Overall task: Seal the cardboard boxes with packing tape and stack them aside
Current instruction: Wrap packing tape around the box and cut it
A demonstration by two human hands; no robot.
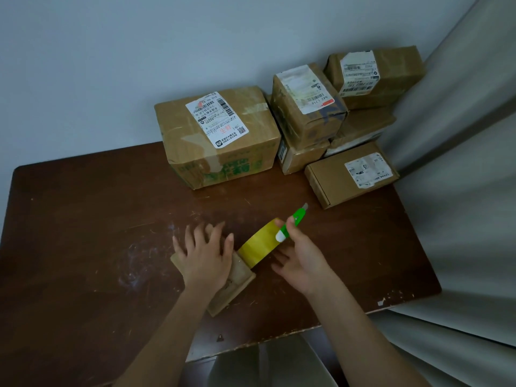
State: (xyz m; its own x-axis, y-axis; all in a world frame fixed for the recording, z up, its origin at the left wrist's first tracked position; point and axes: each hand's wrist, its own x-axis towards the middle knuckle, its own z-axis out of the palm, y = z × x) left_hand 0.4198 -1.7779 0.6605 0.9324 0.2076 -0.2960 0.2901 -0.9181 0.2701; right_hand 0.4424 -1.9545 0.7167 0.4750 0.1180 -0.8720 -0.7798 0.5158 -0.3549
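left fingers (212, 233) spread flat on small box (237, 277), right hand (300, 255) pinching green knife (293, 222)

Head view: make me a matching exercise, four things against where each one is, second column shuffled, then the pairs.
Things:
1. utility knife
2. tape roll
3. small box
4. largest box

Places:
A. at the back of the table, by the wall
B. under the left hand
C. held in the right hand
D. between the two hands, against the small box

Pairs: 1-C, 2-D, 3-B, 4-A
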